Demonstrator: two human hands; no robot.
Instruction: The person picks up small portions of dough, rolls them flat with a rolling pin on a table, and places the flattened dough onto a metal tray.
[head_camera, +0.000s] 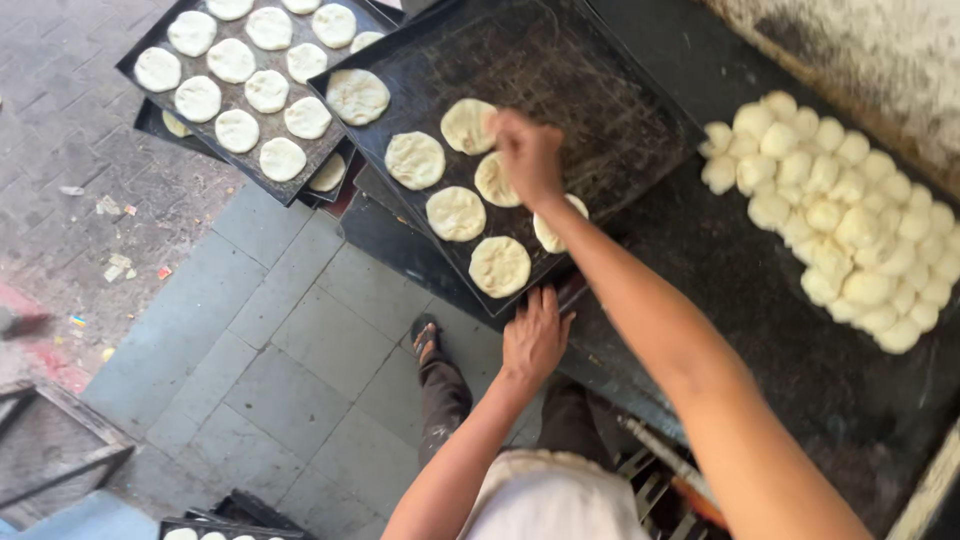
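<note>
A large dark baking tray (560, 70) lies tilted on the black counter (760, 330). Several flat dough discs lie on its near-left part, among them one at the front (499, 266) and one further left (415, 160). My right hand (527, 150) reaches over the tray, its fingers bunched on the edge of the dough disc (466, 125) at the top of the group. My left hand (535, 335) rests flat, fingers apart, on the tray's near edge. A heap of round dough balls (850, 220) sits on the counter to the right.
A second dark tray (268, 124) full of dough discs lies at the upper left, stacked on others. Below me are grey floor tiles, my sandalled foot (425, 335), a metal frame (60, 440) at the lower left, and another tray of discs (230, 525) at the bottom edge.
</note>
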